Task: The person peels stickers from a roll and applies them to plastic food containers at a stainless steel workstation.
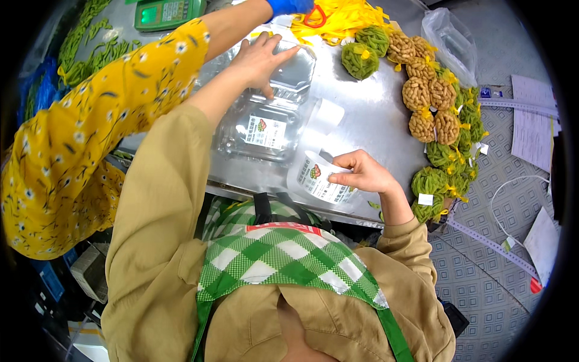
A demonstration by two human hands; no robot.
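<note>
My left hand [259, 63], its fingers spread, lies over a clear lidded plastic box [292, 67] on the metal table. Closer to me, a white printed label [265, 132] is stuck on clear plastic packaging [232, 136]. My right hand [363, 171] pinches a curling strip of printed labels [309, 180] between thumb and fingers, near the table's front edge. Beside that strip, a pale loop of paper backing [327, 113] curls up from the metal. Whether the loop joins the strip I cannot tell.
A co-worker's arm in a yellow flowered sleeve [129, 90] reaches across from the left, ending in a blue glove [288, 7]. Yellow net bags [344, 21], peanut bundles [416, 93] and green pod bundles [428, 187] line the table's far and right sides. A green scale [169, 15] stands at the back left.
</note>
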